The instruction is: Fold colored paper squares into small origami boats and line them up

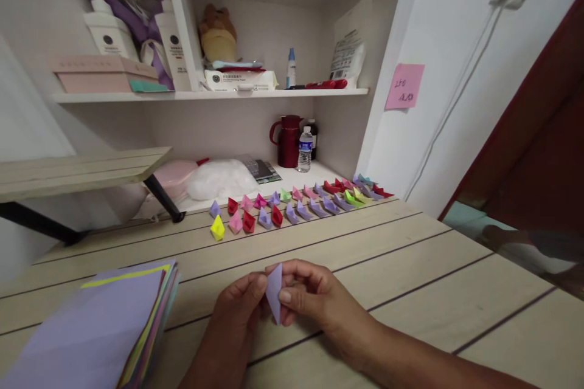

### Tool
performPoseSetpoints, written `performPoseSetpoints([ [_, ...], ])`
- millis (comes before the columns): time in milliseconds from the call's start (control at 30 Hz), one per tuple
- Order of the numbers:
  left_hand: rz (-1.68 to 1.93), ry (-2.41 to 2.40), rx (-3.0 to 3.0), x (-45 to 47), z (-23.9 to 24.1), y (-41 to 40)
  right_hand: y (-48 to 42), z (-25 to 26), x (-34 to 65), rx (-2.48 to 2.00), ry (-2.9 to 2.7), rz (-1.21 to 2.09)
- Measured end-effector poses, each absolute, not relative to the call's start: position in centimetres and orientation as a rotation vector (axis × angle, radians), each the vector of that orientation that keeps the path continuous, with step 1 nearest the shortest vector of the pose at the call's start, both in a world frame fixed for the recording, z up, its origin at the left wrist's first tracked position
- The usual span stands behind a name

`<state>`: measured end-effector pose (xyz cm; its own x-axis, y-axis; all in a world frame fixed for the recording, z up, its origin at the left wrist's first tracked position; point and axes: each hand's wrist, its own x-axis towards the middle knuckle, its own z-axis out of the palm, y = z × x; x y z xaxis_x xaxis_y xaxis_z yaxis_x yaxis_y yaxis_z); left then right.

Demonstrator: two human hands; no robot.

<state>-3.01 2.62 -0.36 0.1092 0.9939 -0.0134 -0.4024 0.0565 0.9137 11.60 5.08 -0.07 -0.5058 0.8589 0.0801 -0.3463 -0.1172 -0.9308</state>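
Note:
Both my hands meet over the wooden table [410, 267], pinching a small folded piece of lilac paper [274, 290] between them. My left hand [239, 304] grips its left side with thumb and fingers closed. My right hand [306, 292] holds the right side, thumb pressed on the paper. Farther back, two rows of small folded paper boats [292, 203] in yellow, pink, red, purple and green stand along the table's far edge. A stack of coloured paper sheets [100, 328], lilac on top, lies at my near left.
A raised wooden shelf board [77, 170] on black legs juts in from the left. Behind the table are a red jug [288, 141], a water bottle [305, 149], a white bag [221, 179] and a shelf with bottles and boxes. A pink sticky note [404, 86] hangs on the wall.

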Motion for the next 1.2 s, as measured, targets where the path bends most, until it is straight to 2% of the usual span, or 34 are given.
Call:
performPoseSetpoints([
  [667,1.276,0.877,0.962,-2.8,0.2,2.6,4.8,0.7,11.6,-0.698,-1.279,1.735],
  [900,1.332,1.038,0.957,-2.7,-0.8,2.5,5.2,-0.7,11.2,-0.76,-1.296,1.608],
  [1200,1.449,1.193,0.979,-2.1,-2.2,3.1,5.2,-0.4,11.0,-0.76,-1.144,1.698],
])
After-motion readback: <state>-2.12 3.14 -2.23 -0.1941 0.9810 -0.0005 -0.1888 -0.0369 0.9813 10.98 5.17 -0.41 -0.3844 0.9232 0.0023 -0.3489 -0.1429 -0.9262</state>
